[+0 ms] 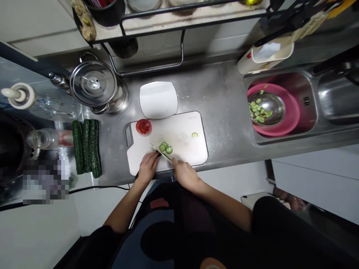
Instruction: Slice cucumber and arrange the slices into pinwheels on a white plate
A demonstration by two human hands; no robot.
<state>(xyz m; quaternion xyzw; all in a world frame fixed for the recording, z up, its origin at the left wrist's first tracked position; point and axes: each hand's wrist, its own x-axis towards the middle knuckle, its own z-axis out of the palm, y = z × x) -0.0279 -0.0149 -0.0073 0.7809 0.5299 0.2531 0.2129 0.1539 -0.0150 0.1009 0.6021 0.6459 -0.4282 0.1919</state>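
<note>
My right hand (185, 174) is closed around the handle of a kitchen knife (165, 155), whose thin blade slants up and left over the cutting board (182, 157). Just left of the blade, my left hand (148, 166) is closed on a cucumber, mostly hidden under the fingers with a dark green bit showing at the fingertips. Several round cucumber slices (165, 147) lie together beyond the blade. A single pale slice (195, 135) rests apart on the board's right side. At the board's upper left stands a small red dish (144, 127) with chopped red pieces in it.
A white plate (158, 100) touches the board's far edge. Whole cucumbers (86, 147) and a lidded steel pot (119, 99) stand to the left. In the right-hand sink, a pink basin (293, 112) holds a metal bowl (277, 106) with slices. A shelf rail (154, 69) overhangs the back.
</note>
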